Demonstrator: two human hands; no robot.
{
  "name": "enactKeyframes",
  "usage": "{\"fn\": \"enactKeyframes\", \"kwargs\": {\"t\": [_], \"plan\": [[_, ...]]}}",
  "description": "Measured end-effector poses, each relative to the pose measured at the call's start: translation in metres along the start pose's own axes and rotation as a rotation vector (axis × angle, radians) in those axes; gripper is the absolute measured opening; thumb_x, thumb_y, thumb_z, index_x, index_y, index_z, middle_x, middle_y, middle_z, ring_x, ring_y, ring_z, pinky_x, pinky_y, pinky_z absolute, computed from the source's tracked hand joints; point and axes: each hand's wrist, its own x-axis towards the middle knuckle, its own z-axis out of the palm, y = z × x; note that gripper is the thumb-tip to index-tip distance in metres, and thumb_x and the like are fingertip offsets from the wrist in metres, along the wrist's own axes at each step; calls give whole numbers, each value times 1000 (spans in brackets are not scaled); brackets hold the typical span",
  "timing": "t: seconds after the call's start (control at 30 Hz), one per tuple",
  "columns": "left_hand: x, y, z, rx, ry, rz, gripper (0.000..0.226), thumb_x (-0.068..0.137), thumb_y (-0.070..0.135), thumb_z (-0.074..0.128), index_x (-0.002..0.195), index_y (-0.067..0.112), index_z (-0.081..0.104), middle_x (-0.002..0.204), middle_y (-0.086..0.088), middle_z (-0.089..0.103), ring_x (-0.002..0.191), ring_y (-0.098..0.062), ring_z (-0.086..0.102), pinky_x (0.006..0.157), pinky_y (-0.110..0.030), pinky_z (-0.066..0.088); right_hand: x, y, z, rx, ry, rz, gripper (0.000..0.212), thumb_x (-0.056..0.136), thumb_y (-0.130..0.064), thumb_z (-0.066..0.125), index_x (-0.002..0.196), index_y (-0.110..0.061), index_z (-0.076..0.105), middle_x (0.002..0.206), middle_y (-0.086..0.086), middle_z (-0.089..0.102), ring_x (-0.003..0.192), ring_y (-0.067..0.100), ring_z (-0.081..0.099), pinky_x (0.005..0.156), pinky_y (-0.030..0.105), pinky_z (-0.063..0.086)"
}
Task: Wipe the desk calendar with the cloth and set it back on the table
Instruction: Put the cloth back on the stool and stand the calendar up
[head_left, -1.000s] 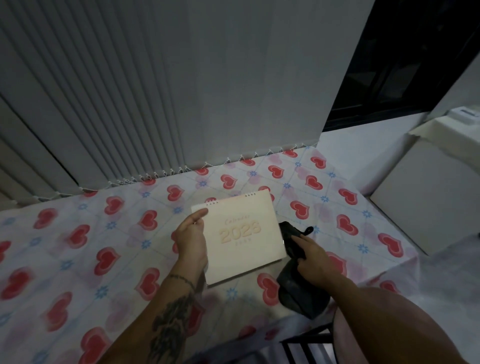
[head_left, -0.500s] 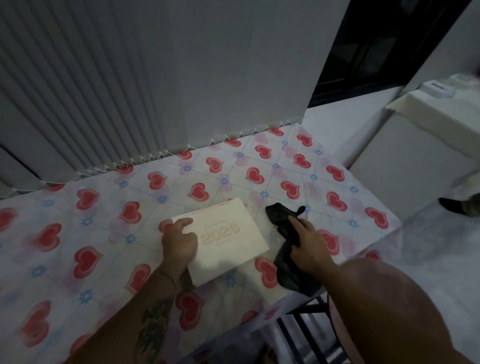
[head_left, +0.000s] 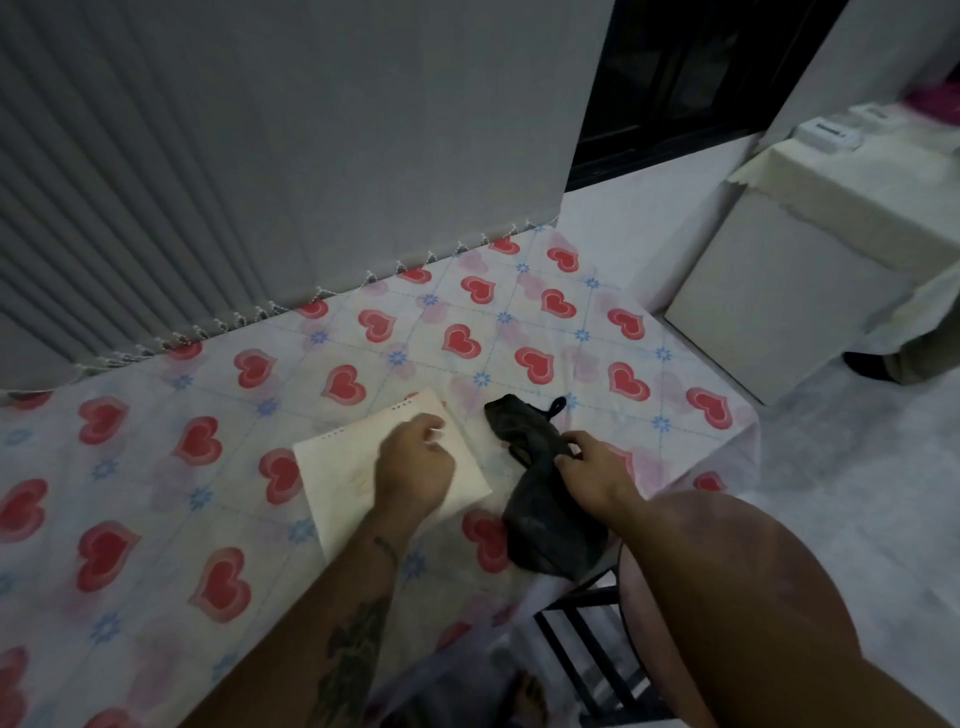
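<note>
Fingers (head_left: 571, 446) of the right hand (head_left: 597, 475) pinch the crumpled dark cloth (head_left: 540, 493); the left hand (head_left: 413, 467) lies loosely curled on the cream desk calendar (head_left: 343, 467), flat at bench (head_left: 156, 467) centre, cloth at three o'clock. Lifted carelessly, the cloth could drag the calendar.

Heart-print tablecloth (head_left: 171, 525), grey vertical blinds (head_left: 218, 171), white cabinet (head_left: 789, 280).
</note>
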Motion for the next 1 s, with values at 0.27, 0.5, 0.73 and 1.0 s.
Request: {"fn": "enactKeyframes", "kwargs": {"t": [0.27,0.5,0.73,1.0], "plan": [[-22,31,73,15,-340,104,56,82,11,52,137,23,58,121,-13,69,104,-25,64,91,-28,49,6,10,-9,113,-88,-44,42,78,-11,61,117,-23,53,103,7,65,89,21,64,80,40,57],[-32,42,83,-244,-401,2,50,85,-11,51,127,16,59,118,-19,67,109,-34,62,98,-39,51,-22,23,-16,393,35,-94,41,74,0,63,106,-25,58,92,3,65,80,16,65,67,33,57],[-63,64,80,-415,-534,104,48,83,-17,50,106,23,63,98,-12,67,84,-17,64,62,-14,52,-72,39,-37,693,169,-11,35,78,9,67,107,-10,62,105,15,65,93,28,65,83,45,58],[-113,75,121,-389,-693,147,43,82,-3,66,97,38,65,104,-11,64,96,-29,64,68,-26,52,-132,95,-64,529,448,27,35,75,5,63,100,-19,64,101,-1,66,94,15,64,82,40,58]]}}
